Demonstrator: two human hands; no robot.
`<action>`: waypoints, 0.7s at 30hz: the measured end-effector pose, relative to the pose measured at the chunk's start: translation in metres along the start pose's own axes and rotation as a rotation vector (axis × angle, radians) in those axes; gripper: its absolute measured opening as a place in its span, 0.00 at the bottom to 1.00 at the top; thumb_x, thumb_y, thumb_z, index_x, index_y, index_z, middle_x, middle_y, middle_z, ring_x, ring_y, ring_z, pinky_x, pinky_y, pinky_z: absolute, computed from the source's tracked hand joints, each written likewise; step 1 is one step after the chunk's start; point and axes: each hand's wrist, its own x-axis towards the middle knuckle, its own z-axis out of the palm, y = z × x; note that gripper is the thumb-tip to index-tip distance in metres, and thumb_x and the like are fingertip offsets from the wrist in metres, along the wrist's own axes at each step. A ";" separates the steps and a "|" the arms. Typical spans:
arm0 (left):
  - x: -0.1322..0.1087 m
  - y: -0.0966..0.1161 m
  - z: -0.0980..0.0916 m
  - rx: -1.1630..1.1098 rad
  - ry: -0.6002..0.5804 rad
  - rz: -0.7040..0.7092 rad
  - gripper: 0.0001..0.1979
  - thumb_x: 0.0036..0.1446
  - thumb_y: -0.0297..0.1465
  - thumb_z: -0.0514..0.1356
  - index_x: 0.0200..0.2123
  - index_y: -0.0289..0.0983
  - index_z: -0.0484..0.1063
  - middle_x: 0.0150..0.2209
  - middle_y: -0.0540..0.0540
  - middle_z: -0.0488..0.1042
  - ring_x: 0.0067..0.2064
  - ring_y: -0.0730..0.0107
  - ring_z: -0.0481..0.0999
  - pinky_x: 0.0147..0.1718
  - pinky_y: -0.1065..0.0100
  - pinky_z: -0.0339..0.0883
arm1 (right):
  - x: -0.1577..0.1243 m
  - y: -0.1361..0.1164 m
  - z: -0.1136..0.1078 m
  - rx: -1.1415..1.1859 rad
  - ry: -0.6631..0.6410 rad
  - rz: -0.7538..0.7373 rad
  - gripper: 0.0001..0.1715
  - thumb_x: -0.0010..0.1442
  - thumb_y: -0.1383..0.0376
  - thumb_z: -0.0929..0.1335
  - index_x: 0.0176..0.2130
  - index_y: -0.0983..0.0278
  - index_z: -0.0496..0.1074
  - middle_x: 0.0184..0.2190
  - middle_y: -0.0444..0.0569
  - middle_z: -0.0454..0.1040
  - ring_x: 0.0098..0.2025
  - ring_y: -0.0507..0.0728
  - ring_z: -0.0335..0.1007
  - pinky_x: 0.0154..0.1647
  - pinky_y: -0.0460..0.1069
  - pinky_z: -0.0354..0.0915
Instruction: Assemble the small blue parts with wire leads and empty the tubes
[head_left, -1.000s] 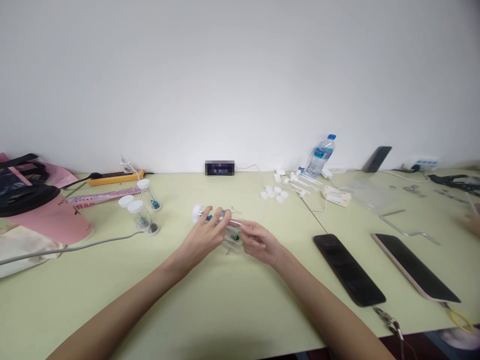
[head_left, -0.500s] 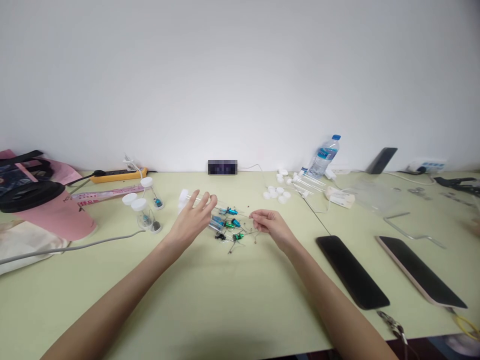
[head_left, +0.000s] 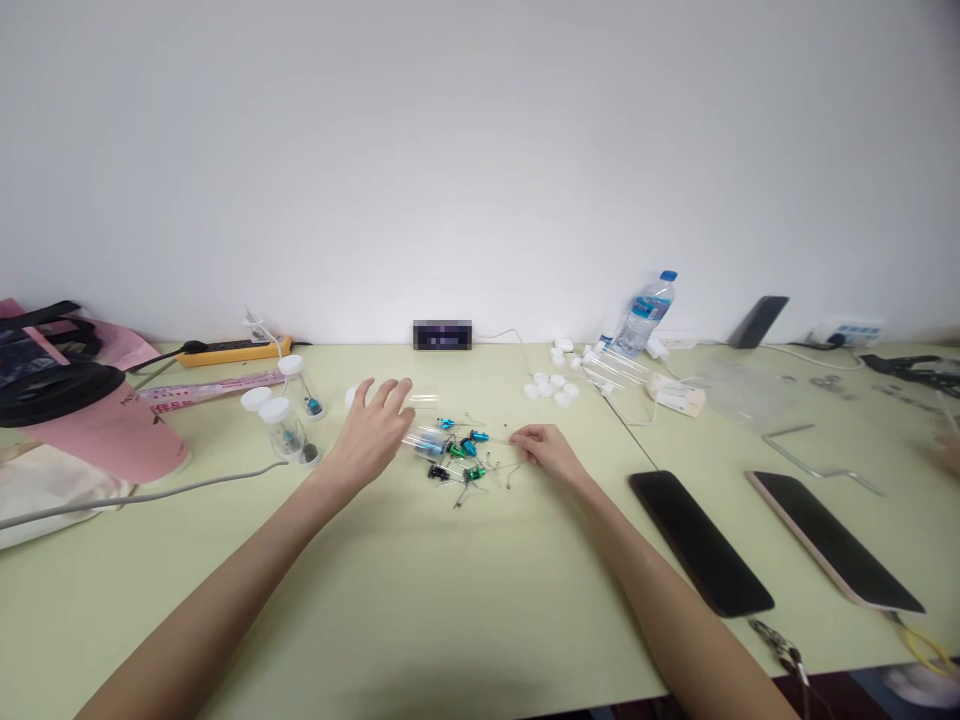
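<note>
My left hand (head_left: 373, 432) is spread over the left side of a small pile, its fingers apart and slightly bent. A clear tube (head_left: 426, 399) lies behind its fingers, and another clear tube (head_left: 421, 441) with blue inside is beside its fingertips. My right hand (head_left: 549, 452) pinches the end of a thin metal wire at the pile's right edge. That wire runs toward a blue metal fitting (head_left: 480, 436). Around it lie green fittings (head_left: 474, 473), a black fitting (head_left: 439, 472) and several thin wires (head_left: 493, 470).
White-capped clear jars (head_left: 283, 428) stand left, near a pink cup (head_left: 127, 425) and a grey cable (head_left: 187, 492). White caps (head_left: 551, 386), loose clear tubes (head_left: 622, 368) and a water bottle (head_left: 646, 315) are back right. Phones (head_left: 701, 540) lie front right.
My left hand has shifted left, away from the fittings. My right hand has moved slightly right, with the wire and blue fitting following. The view has turned slightly.
</note>
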 end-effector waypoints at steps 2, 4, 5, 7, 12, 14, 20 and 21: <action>0.000 -0.001 -0.003 -0.274 -0.055 -0.071 0.10 0.53 0.26 0.59 0.39 0.37 0.75 0.56 0.36 0.62 0.57 0.49 0.65 0.54 0.48 0.59 | -0.002 -0.001 0.000 -0.075 0.006 -0.007 0.14 0.53 0.58 0.66 0.31 0.67 0.75 0.16 0.43 0.67 0.20 0.50 0.59 0.24 0.46 0.55; 0.001 -0.002 -0.007 -0.579 -0.131 -0.120 0.11 0.53 0.35 0.61 0.40 0.41 0.75 0.56 0.40 0.61 0.56 0.54 0.66 0.54 0.54 0.61 | -0.006 -0.005 0.000 -0.150 0.046 -0.025 0.12 0.54 0.58 0.67 0.30 0.65 0.74 0.15 0.43 0.67 0.21 0.52 0.60 0.26 0.47 0.55; 0.001 -0.002 -0.009 -0.718 -0.172 -0.140 0.12 0.52 0.38 0.61 0.40 0.42 0.75 0.56 0.42 0.62 0.56 0.56 0.66 0.55 0.56 0.61 | -0.009 -0.008 0.000 -0.183 0.078 -0.038 0.11 0.54 0.59 0.67 0.30 0.64 0.74 0.15 0.43 0.67 0.22 0.52 0.61 0.27 0.47 0.55; 0.002 -0.002 -0.013 -0.957 -0.264 -0.164 0.13 0.50 0.40 0.62 0.39 0.42 0.75 0.57 0.44 0.62 0.57 0.58 0.66 0.56 0.58 0.59 | -0.015 -0.020 0.002 -0.230 0.147 -0.074 0.11 0.57 0.59 0.65 0.31 0.63 0.73 0.19 0.45 0.68 0.25 0.53 0.62 0.29 0.48 0.56; 0.003 0.004 -0.019 -1.351 -0.487 -0.128 0.13 0.48 0.38 0.64 0.38 0.41 0.75 0.59 0.45 0.63 0.57 0.59 0.66 0.53 0.61 0.62 | -0.035 -0.075 0.014 0.001 0.105 -0.325 0.14 0.63 0.55 0.60 0.40 0.62 0.67 0.36 0.49 0.71 0.29 0.52 0.65 0.29 0.47 0.60; 0.003 0.009 -0.022 -1.354 -0.523 -0.106 0.13 0.47 0.37 0.64 0.38 0.41 0.75 0.57 0.46 0.66 0.56 0.58 0.67 0.50 0.62 0.63 | -0.041 -0.099 0.019 0.103 0.009 -0.407 0.16 0.64 0.54 0.60 0.43 0.61 0.65 0.39 0.50 0.70 0.31 0.52 0.66 0.29 0.47 0.61; 0.004 0.016 -0.031 -1.184 -0.438 -0.123 0.12 0.48 0.35 0.61 0.38 0.41 0.75 0.52 0.49 0.69 0.46 0.60 0.72 0.44 0.63 0.65 | -0.044 -0.142 0.021 -0.122 -0.287 -0.426 0.17 0.64 0.56 0.61 0.50 0.58 0.66 0.44 0.49 0.71 0.36 0.54 0.68 0.33 0.48 0.63; 0.004 0.015 -0.031 -1.170 -0.421 -0.130 0.12 0.47 0.35 0.61 0.38 0.42 0.75 0.53 0.49 0.69 0.48 0.59 0.72 0.44 0.63 0.65 | -0.042 -0.145 0.020 -0.146 -0.333 -0.418 0.17 0.64 0.57 0.61 0.51 0.57 0.64 0.43 0.48 0.72 0.36 0.54 0.68 0.33 0.48 0.63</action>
